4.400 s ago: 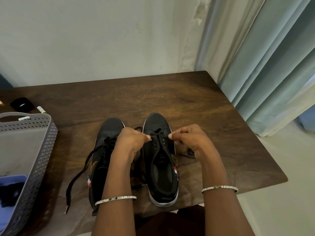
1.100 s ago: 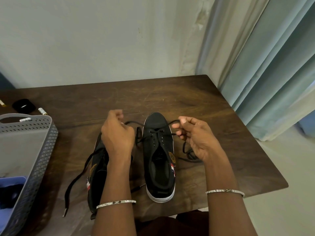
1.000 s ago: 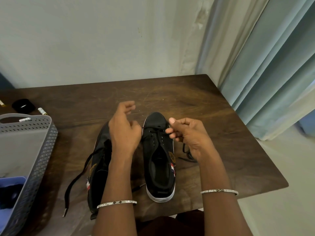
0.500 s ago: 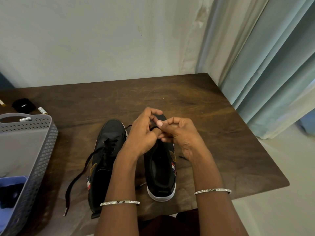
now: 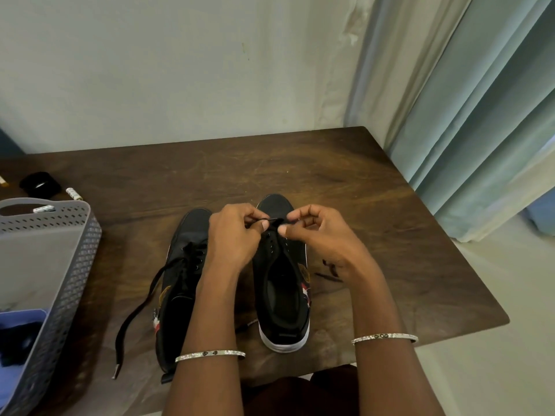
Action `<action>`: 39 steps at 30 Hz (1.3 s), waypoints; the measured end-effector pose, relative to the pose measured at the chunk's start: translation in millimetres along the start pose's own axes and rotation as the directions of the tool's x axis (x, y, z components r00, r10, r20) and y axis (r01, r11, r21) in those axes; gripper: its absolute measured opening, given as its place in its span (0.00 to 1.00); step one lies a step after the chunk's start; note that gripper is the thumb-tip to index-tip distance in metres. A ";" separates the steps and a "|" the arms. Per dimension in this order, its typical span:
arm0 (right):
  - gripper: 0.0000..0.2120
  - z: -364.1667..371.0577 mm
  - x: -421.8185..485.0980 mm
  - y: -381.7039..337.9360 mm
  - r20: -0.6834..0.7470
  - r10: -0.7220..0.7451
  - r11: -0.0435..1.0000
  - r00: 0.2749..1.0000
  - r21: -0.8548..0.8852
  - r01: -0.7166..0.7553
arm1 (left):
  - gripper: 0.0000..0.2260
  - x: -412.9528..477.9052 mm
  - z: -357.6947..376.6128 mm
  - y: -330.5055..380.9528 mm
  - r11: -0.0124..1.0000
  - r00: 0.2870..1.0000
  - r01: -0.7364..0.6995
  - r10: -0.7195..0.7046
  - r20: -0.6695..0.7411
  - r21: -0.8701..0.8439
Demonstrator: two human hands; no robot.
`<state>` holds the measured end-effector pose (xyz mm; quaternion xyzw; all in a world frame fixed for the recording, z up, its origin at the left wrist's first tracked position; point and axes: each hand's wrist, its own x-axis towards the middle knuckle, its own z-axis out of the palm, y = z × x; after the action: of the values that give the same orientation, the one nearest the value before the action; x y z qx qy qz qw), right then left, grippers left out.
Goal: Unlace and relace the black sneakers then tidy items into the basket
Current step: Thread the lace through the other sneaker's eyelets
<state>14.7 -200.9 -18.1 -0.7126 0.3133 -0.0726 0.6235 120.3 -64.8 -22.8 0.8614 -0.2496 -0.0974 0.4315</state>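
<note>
Black lace (image 5: 264,221) is being pinched between your left hand (image 5: 237,237) and right hand (image 5: 318,238), above the toe-end eyelets (image 5: 271,241) of the right sneaker (image 5: 283,298) on the table (image 5: 390,235) — you're likely working the lowest row, next needing the tip aimed through an eyelet.

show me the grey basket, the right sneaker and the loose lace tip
grey basket (image 5: 76,277): head view, on its perforated right wall
right sneaker (image 5: 282,295): head view, on its insole
loose lace tip (image 5: 115,371): head view, on its metal end

black sneakers (image 5: 282,283), grey perforated basket (image 5: 75,265)
</note>
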 end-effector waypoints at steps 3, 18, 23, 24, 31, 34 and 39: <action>0.21 -9.1 -6.9 5.1 0.195 0.080 0.983 0.978 -0.179 -0.045 | 0.04 -1.4 -2.0 -0.1 0.999 0.999 0.030 -0.030 -0.012 0.038; 0.07 -2.0 -5.4 9.4 -0.002 0.049 0.935 0.999 -0.351 -0.047 | 0.05 -6.5 8.3 16.1 0.986 0.993 0.077 -0.090 0.080 0.150; 0.12 -2.7 -4.2 9.3 0.052 0.182 0.969 0.982 -0.176 -0.170 | 0.03 -6.6 10.8 16.0 0.978 0.987 0.102 -0.122 0.100 0.184; 0.12 -2.7 -4.1 9.1 0.057 0.200 0.970 0.978 -0.153 -0.189 | 0.04 -6.3 11.5 15.8 0.974 0.986 0.106 -0.129 0.108 0.198; 0.13 -5.1 -4.6 8.0 0.117 0.249 0.968 0.961 -0.047 -0.245 | 0.06 -5.6 17.8 13.5 0.960 0.980 0.116 -0.152 0.125 0.256; 0.13 -5.8 -4.6 8.2 0.125 0.261 0.965 0.957 -0.031 -0.259 | 0.06 -4.2 20.5 13.1 0.957 0.979 0.120 -0.158 0.129 0.264; 0.13 -4.3 -2.8 7.9 0.112 0.265 0.964 0.958 -0.054 -0.261 | 0.02 -4.5 24.6 15.9 0.954 0.985 0.100 -0.135 0.106 0.283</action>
<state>7.6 -203.2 -23.7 -0.6795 0.3692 0.0592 0.6313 101.6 -87.6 -25.4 0.9188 -0.2351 -0.1405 0.2841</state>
